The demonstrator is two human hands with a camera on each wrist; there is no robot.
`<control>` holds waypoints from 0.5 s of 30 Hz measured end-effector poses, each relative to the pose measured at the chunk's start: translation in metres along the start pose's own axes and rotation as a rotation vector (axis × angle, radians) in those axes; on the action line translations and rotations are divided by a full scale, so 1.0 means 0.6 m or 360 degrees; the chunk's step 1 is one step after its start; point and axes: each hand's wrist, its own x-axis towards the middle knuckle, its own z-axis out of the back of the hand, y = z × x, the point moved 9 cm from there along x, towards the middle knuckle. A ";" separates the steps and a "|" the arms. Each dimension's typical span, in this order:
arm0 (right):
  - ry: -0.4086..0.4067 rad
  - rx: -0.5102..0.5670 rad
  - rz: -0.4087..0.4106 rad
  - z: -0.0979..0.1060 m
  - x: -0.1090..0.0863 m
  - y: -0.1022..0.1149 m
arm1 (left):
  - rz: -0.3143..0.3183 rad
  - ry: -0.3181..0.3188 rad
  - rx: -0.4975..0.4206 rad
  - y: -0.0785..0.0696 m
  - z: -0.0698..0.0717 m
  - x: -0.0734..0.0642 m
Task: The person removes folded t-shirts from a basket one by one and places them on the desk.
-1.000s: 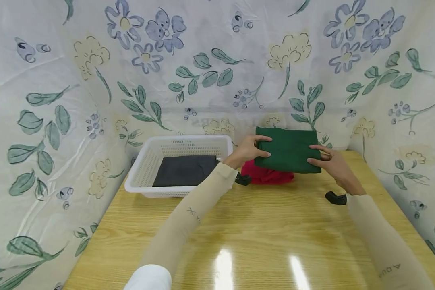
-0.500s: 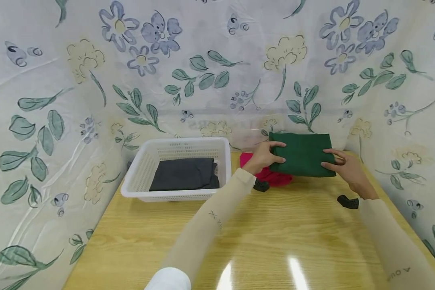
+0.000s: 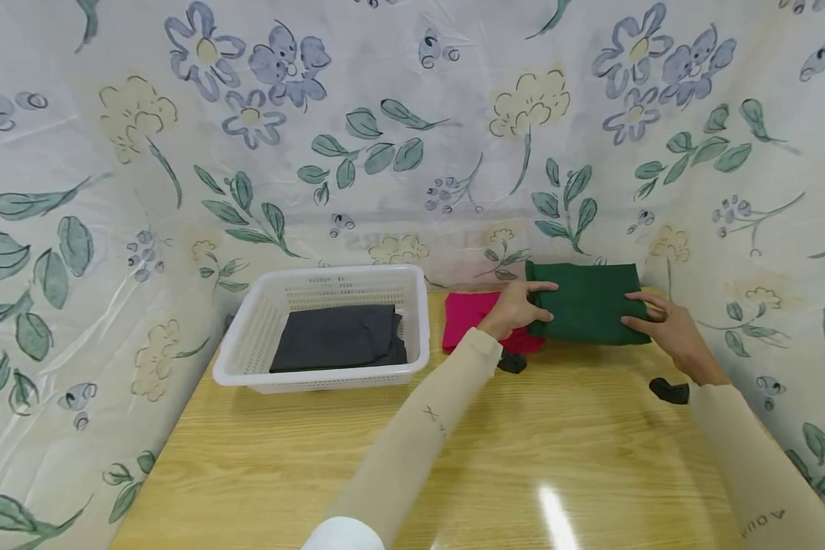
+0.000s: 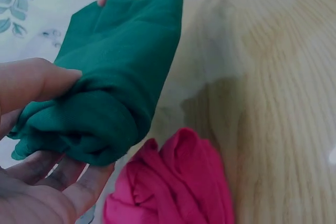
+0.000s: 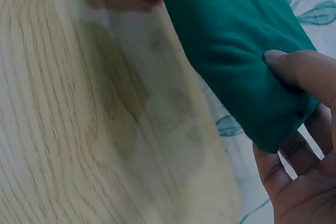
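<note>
A folded green cloth (image 3: 584, 304) hangs above the back right of the table, held between both hands. The left hand (image 3: 516, 309) grips its left end, thumb on top and fingers underneath; in the left wrist view that end shows thick rolled layers (image 4: 89, 124). At the opposite end the right hand (image 3: 674, 336) pinches the cloth, its thumb (image 5: 299, 69) pressing the upper face. Below and left of the green cloth lies a folded red-pink cloth (image 3: 464, 317) on the table, partly hidden by the left hand and forearm.
A white plastic basket (image 3: 234, 363) with slotted walls stands at the back left, a folded dark grey cloth (image 3: 337, 336) inside it. The wooden table (image 3: 282, 458) meets a flower-printed sheet (image 3: 385, 191) at the back and sides.
Both hands have moved to the right with the green cloth, still held level between them. More of the red-pink cloth now shows. The head view has shifted slightly.
</note>
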 end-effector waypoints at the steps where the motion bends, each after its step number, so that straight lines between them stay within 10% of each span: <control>1: -0.0010 -0.0003 -0.0007 0.003 -0.001 -0.003 | -0.0004 0.0014 0.0006 0.000 -0.004 0.000; 15: -0.0077 -0.0066 0.0003 0.017 -0.006 -0.021 | 0.0146 -0.0044 -0.0008 0.026 -0.040 0.017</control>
